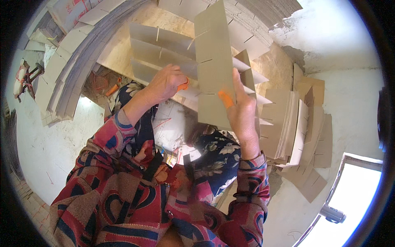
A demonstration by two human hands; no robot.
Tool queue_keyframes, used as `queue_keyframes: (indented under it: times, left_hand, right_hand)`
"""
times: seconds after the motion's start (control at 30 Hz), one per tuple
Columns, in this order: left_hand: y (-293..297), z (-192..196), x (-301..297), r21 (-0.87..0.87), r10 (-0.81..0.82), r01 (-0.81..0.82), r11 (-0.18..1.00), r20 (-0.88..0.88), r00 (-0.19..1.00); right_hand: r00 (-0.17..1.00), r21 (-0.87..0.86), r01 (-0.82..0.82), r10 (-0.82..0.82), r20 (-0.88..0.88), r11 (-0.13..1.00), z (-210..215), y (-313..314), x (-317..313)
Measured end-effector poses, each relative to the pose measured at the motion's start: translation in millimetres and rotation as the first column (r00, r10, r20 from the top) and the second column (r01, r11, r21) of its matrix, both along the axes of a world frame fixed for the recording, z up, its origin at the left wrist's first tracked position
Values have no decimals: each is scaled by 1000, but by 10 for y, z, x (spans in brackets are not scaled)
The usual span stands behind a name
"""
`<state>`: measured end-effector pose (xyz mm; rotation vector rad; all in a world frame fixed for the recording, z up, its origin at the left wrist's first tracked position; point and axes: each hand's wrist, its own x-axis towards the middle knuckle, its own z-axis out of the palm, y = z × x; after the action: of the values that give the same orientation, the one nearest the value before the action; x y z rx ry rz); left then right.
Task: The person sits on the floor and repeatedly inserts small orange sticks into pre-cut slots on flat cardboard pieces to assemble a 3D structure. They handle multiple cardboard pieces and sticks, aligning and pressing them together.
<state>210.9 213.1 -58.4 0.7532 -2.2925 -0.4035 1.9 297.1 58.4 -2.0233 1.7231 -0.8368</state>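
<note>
A person in a patterned jacket (123, 206) and dark floral trousers (218, 154) held a long, flat, grey-brown slotted strip (214, 53) upright in the right hand (243, 113). That grip was closed on the strip's right edge near its lower end, the thumb, in an orange cover (225, 99), pressed across the near face and the fingers reaching up along the edge. Short slits ran into the strip from its left edge. The left hand (166, 84) was just to the left of the strip, its grip narrow, with the fingers curled in beside another orange cover (183, 84); whether it pinched anything could not be told. Beyond both hands, a partly hidden row of upright dividers (164, 37) stood side by side over the pale wooden table (117, 47), with the held strip in front of their right part. To the right of the strip, pale ends of dividers jutted out past a darker crosspiece (247, 78). A curved stack of similar sheets (68, 82) leaned at the left, a layered pile (249, 31) lay at the far side, and more slotted sheets (279, 123) stood bunched to the right of the right hand. A bright window (356, 185) showed at the lower right.
</note>
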Motion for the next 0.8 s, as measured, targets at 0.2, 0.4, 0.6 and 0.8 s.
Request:
queue_keyframes:
  times: [0.2,0.4,0.6,0.8]
  left_hand:
    - [22,-36,9,28,-11,12,1000,-51,999]
    - [22,-6,-19,48,-20,22,999,-36,999]
    - [10,12,-38,54,-47,50,997,-59,997]
    - [-58,-85,-68,29,-48,49,998,-41,998]
  right_hand:
    - [999,-27,-32,32,-9,999,-1,-28,2]
    - [993,-65,-91,86,-76,994,15,-3,-25]
    - [980,11,-184,184,-80,983,-148,-192,-51]
    - [955,110,-216,234,-184,970,-612,-393,-31]
